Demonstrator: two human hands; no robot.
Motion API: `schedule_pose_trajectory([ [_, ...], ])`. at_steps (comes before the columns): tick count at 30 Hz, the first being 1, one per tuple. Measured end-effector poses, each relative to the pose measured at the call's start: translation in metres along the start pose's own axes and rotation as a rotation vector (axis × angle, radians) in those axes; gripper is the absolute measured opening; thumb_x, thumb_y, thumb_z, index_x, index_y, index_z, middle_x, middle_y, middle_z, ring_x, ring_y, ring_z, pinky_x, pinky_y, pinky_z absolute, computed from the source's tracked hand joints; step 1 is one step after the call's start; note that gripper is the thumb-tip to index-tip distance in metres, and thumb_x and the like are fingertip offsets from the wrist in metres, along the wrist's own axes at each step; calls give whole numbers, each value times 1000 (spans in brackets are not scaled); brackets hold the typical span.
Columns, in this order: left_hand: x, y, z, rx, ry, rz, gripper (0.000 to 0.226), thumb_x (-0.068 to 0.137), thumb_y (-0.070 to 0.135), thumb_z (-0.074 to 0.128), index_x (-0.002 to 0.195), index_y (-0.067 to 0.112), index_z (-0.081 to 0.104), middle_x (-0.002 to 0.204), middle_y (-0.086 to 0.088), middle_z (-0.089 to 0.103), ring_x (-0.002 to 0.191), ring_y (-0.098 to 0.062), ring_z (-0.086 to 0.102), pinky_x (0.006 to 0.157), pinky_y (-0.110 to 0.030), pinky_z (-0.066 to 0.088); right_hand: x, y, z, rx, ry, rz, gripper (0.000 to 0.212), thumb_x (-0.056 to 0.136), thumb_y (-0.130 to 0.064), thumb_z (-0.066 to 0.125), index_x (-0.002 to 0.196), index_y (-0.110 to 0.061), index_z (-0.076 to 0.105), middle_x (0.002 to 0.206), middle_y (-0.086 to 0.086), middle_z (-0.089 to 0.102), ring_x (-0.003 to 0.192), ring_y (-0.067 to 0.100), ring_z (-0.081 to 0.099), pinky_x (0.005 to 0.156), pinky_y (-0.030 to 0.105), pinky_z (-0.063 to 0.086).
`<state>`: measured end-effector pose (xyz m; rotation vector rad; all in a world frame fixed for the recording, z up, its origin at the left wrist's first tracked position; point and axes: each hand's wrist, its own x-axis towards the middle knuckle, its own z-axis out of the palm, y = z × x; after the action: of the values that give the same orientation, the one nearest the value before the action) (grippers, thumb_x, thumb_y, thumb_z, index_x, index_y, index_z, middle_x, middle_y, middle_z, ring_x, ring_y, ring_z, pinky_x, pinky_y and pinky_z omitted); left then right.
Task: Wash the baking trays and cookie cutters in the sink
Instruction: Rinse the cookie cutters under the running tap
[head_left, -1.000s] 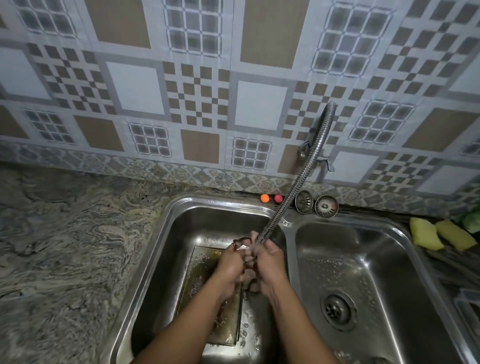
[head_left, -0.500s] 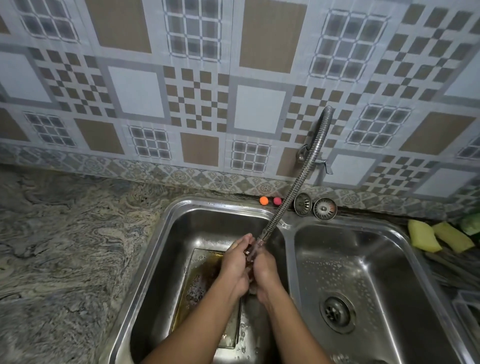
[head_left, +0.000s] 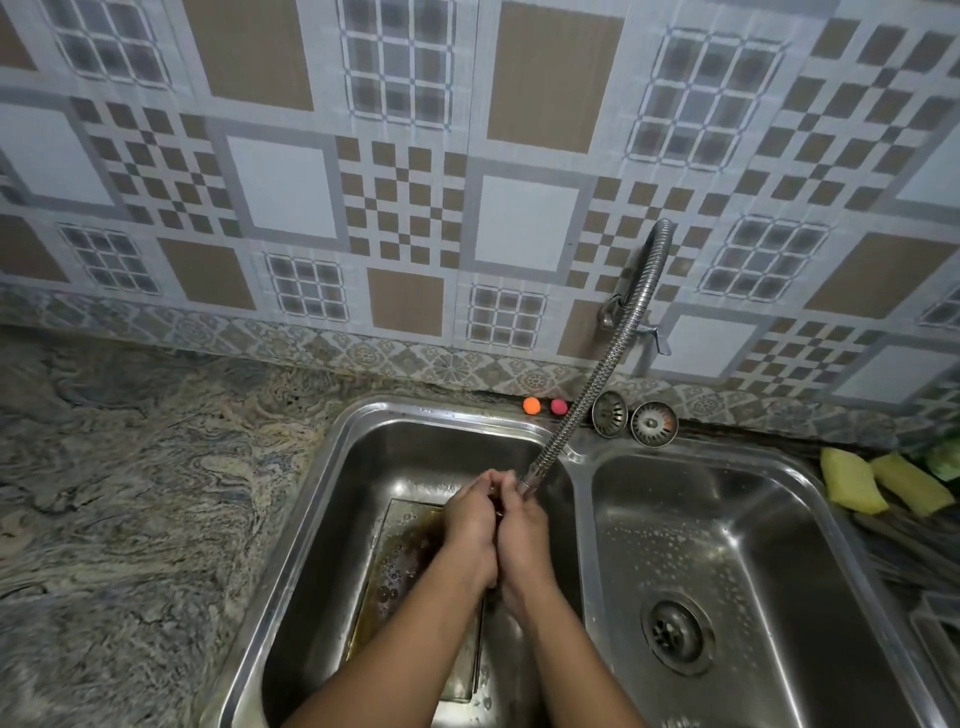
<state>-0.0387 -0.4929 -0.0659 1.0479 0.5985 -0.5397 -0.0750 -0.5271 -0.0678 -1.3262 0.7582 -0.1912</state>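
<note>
Left of the tap (head_left: 597, 384), the bench (head_left: 130, 493) meets the sink (head_left: 332, 467). A tray (head_left: 400, 561) lies flat in the basin below the tap, wet and brown-stained. Just under the tap's mouth, the left hand (head_left: 470, 525) and right hand (head_left: 522, 535) press together, fingers curled round a small dark cutter (head_left: 497, 513), mostly hidden. It is probably thin, stiff, light and slippery when wet, so grip its outer band. The tray looks best lifted by its rim. Right of the tap lie sponges (head_left: 852, 480).
</note>
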Motion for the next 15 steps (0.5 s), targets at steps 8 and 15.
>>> schedule_pose_trajectory([
  [8, -20, -8, 4, 444, -129, 228, 30, 101, 16, 44, 85, 17, 69, 69, -1, 67, 58, -15, 57, 47, -22, 40, 19, -2, -22, 353, 71, 329, 57, 96, -61, 41, 79, -14, 66, 61, 9, 59, 47, 22, 53, 43, 21, 40],
  [15, 4, -1, -22, 379, -8, 102, 20, 95, 24, 64, 94, 5, 73, 66, -11, 71, 51, -18, 62, 49, -26, 50, -3, -3, -23, 196, -171, 321, 29, 104, -23, 39, 101, -6, 62, 68, 8, 66, 55, 17, 62, 51, 31, 56],
])
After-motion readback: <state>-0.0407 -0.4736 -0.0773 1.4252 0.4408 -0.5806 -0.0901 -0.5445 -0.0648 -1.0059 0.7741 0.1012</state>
